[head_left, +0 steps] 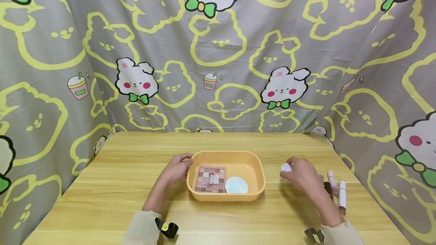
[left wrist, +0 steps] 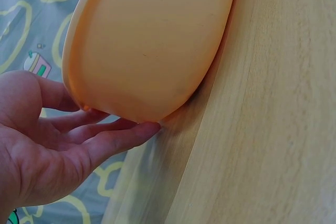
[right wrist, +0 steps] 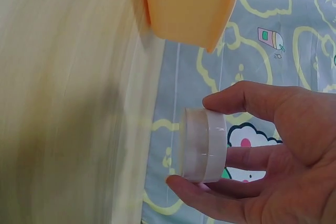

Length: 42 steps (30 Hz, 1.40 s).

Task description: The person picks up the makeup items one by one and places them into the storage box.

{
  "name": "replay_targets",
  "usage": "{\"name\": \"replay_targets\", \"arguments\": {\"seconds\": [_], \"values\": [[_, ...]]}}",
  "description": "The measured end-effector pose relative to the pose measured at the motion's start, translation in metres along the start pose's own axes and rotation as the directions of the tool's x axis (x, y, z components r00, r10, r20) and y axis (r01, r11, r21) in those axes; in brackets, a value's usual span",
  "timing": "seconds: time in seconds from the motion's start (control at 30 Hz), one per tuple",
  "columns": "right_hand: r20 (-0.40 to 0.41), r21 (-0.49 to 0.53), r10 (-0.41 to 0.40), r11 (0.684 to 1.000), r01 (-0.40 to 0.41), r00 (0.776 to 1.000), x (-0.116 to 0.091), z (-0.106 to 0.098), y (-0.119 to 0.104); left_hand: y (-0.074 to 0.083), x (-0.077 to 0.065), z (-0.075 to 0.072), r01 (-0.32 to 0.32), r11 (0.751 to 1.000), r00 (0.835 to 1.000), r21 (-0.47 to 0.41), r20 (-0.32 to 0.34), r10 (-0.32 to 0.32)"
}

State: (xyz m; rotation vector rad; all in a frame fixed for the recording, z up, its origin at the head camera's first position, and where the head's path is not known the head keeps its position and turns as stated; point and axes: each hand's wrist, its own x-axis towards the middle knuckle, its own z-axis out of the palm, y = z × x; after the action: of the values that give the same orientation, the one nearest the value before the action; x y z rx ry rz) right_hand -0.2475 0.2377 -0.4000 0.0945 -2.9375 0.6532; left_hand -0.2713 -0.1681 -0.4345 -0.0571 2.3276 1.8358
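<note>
A yellow-orange plastic basin [head_left: 226, 197] stands on the wooden table. My left hand [head_left: 178, 167] holds its left end; in the left wrist view the fingers [left wrist: 123, 136] lie against the rim and outer wall. Inside the basin are an eyeshadow palette [head_left: 210, 179] with "BACK" on it and, at its right, a round white flat-topped item [head_left: 236, 185]. To the right of the basin, my right hand [head_left: 301, 173] grips a small white cream jar [right wrist: 202, 145] between thumb and fingers, raised above the table. The jar is apart from the basin.
Right of the right forearm several cosmetics are on the table: a white tube with a brown end [head_left: 342, 196], a pale pink tube [head_left: 332, 182] and a black item [head_left: 328, 189], partly hidden by the arm. Patterned grey curtain [head_left: 218, 105] surrounds the table's back and sides.
</note>
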Motion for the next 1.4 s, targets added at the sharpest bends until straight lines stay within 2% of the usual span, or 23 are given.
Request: {"name": "replay_targets", "arguments": {"seconds": [0.2,0.53,0.8,1.23,1.4], "values": [[-0.017,0.028,-0.019,0.999,0.02,1.0,0.002,0.002,-0.007,0.0,0.0,0.0,-0.001,1.0,1.0,0.0,-0.003,0.001],[-0.023,0.07,-0.001,0.998,0.003,1.0,0.004,0.002,-0.018,0.0,0.0,-0.001,-0.002,1.0,1.0,-0.001,-0.001,0.002],[-0.009,0.112,0.014,0.994,-0.013,1.0,0.008,0.003,-0.035,-0.001,0.001,0.0,-0.003,1.0,1.0,-0.009,-0.004,0.003],[-0.052,0.135,-0.02,0.991,0.026,0.998,0.014,0.012,-0.061,-0.001,0.002,0.0,0.008,1.0,1.0,-0.004,-0.005,-0.008],[-0.041,0.153,-0.02,0.988,0.026,0.999,0.015,0.015,-0.07,-0.001,0.001,0.001,0.008,1.0,1.0,-0.002,-0.003,-0.008]]}}
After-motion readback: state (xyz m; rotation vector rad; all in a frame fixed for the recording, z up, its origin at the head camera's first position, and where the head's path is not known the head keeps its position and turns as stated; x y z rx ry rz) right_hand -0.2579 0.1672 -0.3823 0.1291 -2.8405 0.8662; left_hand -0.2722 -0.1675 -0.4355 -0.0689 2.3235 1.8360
